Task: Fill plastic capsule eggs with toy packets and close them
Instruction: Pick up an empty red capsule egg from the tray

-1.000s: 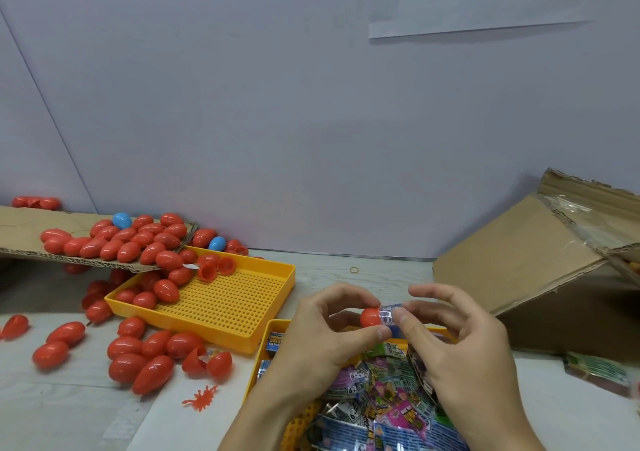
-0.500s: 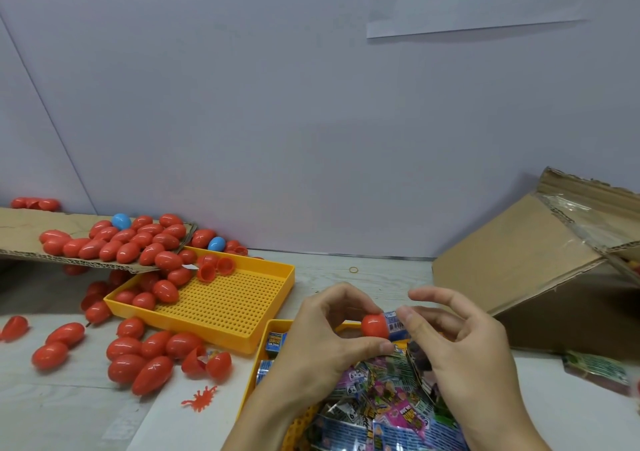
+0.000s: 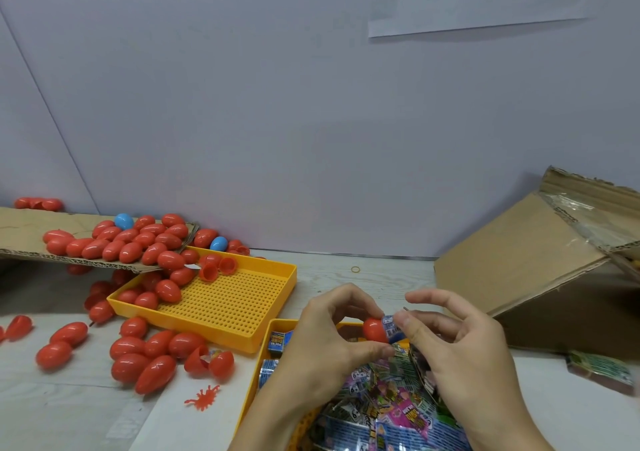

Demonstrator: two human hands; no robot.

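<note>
Beside the cardboard box (image 3: 526, 260) and egg-strewn yellow tray (image 3: 221, 298), the left hand (image 3: 325, 339) pinches a red capsule half (image 3: 374, 329), while the right hand's (image 3: 464, 353) thumb presses a blue packet (image 3: 390, 324) into it.

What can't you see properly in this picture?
- Red egg half, head view: the left hand grips it, so its far side is hidden.
- Blue packet going in: pinched by the right hand; its print is too small to read.
- Packet tray: hands cover it and the bottom edge cuts it off.
- Cardboard box: cut off at the right edge.
</note>
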